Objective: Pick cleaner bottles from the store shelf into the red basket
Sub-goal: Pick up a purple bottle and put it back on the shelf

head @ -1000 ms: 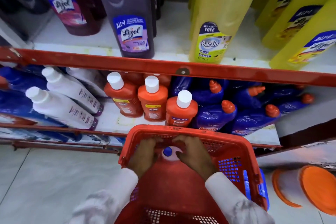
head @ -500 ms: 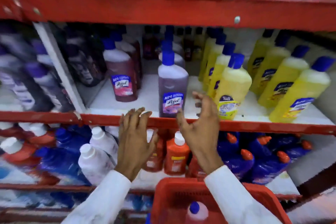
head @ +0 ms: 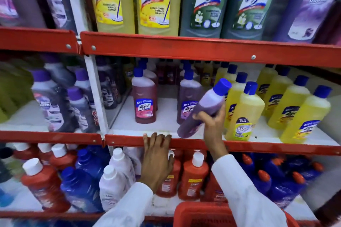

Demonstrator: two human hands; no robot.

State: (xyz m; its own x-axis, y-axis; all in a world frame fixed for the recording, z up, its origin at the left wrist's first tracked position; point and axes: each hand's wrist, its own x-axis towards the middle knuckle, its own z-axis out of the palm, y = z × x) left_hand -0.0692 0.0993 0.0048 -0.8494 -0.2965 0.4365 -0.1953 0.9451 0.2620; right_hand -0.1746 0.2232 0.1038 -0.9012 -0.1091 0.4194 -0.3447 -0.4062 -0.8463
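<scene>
My right hand [head: 212,122] grips a purple cleaner bottle [head: 206,105] with a blue cap, tilted to the right just above the middle shelf's front edge. Behind it another purple Lizol bottle [head: 187,101] stands upright. My left hand [head: 156,156] rests with its fingertips on the red shelf rail [head: 125,140], fingers spread, holding nothing. The red basket [head: 201,214] shows at the bottom, below my right sleeve; its inside is hidden.
A reddish Lizol bottle [head: 145,103] stands left of the held one. Yellow cleaner bottles [head: 245,112] crowd the right of the middle shelf. Orange bottles [head: 192,177] and blue bottles [head: 276,180] fill the lower shelf. Large bottles [head: 155,2] line the top shelf.
My hands rose from the basket to the middle shelf. My right hand took hold of the front purple bottle and tilted it; my left hand settled on the rail. The view lifted.
</scene>
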